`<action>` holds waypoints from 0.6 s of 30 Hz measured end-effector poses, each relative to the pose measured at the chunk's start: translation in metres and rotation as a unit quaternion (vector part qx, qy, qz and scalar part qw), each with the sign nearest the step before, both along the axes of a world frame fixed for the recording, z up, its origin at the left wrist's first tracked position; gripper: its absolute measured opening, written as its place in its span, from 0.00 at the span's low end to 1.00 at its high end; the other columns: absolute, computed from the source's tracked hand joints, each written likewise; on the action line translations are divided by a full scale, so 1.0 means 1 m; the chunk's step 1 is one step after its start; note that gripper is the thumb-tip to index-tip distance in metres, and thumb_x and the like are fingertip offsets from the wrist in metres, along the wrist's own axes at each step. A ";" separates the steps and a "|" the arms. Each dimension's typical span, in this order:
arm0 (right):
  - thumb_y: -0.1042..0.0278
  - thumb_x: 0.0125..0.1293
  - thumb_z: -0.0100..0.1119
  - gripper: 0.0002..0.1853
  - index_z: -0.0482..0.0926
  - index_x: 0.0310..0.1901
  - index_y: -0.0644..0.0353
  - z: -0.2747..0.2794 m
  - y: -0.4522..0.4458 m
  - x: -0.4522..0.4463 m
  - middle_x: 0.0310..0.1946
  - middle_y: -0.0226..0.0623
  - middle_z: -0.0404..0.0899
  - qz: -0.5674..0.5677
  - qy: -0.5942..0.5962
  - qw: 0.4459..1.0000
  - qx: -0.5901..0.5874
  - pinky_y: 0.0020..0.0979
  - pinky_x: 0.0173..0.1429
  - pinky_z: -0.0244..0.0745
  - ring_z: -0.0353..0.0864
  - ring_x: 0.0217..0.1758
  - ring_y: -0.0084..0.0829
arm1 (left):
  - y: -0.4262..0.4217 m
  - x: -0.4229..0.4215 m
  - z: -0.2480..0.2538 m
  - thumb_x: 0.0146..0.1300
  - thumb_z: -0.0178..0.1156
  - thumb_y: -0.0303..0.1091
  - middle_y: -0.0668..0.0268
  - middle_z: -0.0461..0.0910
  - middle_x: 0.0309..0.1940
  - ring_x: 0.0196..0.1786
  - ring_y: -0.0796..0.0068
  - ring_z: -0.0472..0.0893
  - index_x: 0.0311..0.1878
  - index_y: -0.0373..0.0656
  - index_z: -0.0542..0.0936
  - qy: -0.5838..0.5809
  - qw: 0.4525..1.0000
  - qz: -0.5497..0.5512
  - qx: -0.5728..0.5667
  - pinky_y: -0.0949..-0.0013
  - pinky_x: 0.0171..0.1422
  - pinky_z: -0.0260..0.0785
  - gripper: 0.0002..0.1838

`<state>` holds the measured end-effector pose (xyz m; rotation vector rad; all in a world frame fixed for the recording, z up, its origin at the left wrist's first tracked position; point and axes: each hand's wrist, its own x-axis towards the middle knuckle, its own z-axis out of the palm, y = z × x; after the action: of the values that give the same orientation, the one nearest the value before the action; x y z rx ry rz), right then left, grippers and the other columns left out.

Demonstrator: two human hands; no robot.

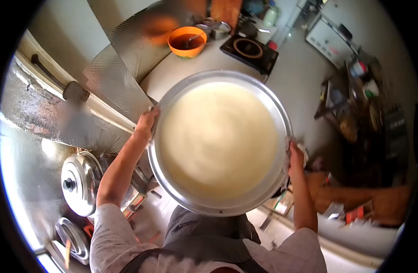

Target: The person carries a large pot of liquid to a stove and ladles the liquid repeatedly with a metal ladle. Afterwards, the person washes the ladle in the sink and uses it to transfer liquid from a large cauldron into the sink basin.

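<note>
A wide, round metal pan (220, 207) is held up in front of my body, above the floor. Pale cream-coloured batter or liquid (218, 136) covers its bottom, its surface slightly blurred. My left hand (147, 120) is closed on the pan's left rim. On the right side, my right hand (295, 157) grips the rim, with what looks like a bit of cloth (287, 159) at the fingers. The undersides of both hands are hidden by the pan.
Beyond the pan, a counter (161, 75) carries an orange bowl (187, 42) of dark reddish liquid with a spoon, and a black induction cooker (250, 49). Lidded metal pots (79, 184) stand at the left. A cluttered wooden rack (336, 98) is at the right.
</note>
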<state>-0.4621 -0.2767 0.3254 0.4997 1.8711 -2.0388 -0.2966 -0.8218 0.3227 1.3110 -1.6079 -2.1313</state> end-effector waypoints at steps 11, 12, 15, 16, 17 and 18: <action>0.54 0.66 0.59 0.22 0.76 0.50 0.68 -0.001 -0.082 -0.133 0.46 0.35 0.78 0.079 0.007 0.994 0.077 0.31 0.52 0.71 0.76 0.48 0.28 | -0.034 -0.037 -0.047 0.59 0.61 0.43 0.65 0.78 0.30 0.30 0.72 0.77 0.39 0.37 0.79 0.025 0.994 0.109 -0.018 0.66 0.36 0.68 0.16; 0.54 0.66 0.59 0.22 0.76 0.50 0.68 0.001 -0.087 -0.143 0.46 0.35 0.78 0.085 0.006 0.993 0.079 0.31 0.52 0.71 0.76 0.48 0.28 | -0.035 -0.041 -0.042 0.59 0.60 0.43 0.64 0.78 0.29 0.30 0.71 0.77 0.39 0.36 0.79 0.036 0.994 0.103 -0.016 0.66 0.36 0.68 0.16; 0.54 0.67 0.58 0.22 0.76 0.51 0.67 0.001 -0.098 -0.159 0.46 0.36 0.79 0.099 -0.015 0.993 0.060 0.31 0.51 0.72 0.77 0.47 0.29 | -0.036 -0.053 -0.032 0.61 0.59 0.42 0.63 0.79 0.30 0.29 0.70 0.77 0.39 0.35 0.79 0.024 0.995 0.092 0.029 0.66 0.36 0.68 0.16; 0.54 0.67 0.57 0.22 0.76 0.51 0.67 0.009 -0.104 -0.161 0.46 0.36 0.79 0.100 -0.016 0.992 0.074 0.30 0.51 0.72 0.77 0.47 0.29 | -0.036 -0.055 -0.036 0.61 0.59 0.42 0.63 0.79 0.30 0.29 0.70 0.77 0.39 0.35 0.79 0.017 0.995 0.096 0.032 0.66 0.36 0.68 0.16; 0.54 0.67 0.57 0.22 0.76 0.51 0.67 0.011 -0.108 -0.163 0.46 0.36 0.79 0.099 -0.016 0.991 0.086 0.30 0.52 0.72 0.77 0.47 0.29 | -0.038 -0.058 -0.038 0.61 0.59 0.43 0.63 0.79 0.30 0.29 0.70 0.77 0.40 0.35 0.79 0.004 0.996 0.085 0.021 0.66 0.36 0.69 0.17; 0.54 0.67 0.57 0.22 0.76 0.51 0.67 0.009 -0.114 -0.174 0.46 0.36 0.79 0.098 -0.016 0.992 0.080 0.30 0.52 0.72 0.77 0.47 0.29 | -0.047 -0.068 -0.034 0.62 0.59 0.43 0.63 0.79 0.30 0.29 0.69 0.77 0.40 0.36 0.79 -0.001 0.997 0.072 0.002 0.66 0.36 0.69 0.17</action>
<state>-0.6358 -0.3903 0.3342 0.3685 1.9903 -1.7552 -0.3643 -0.8684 0.2885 1.3844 -1.4635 -2.0493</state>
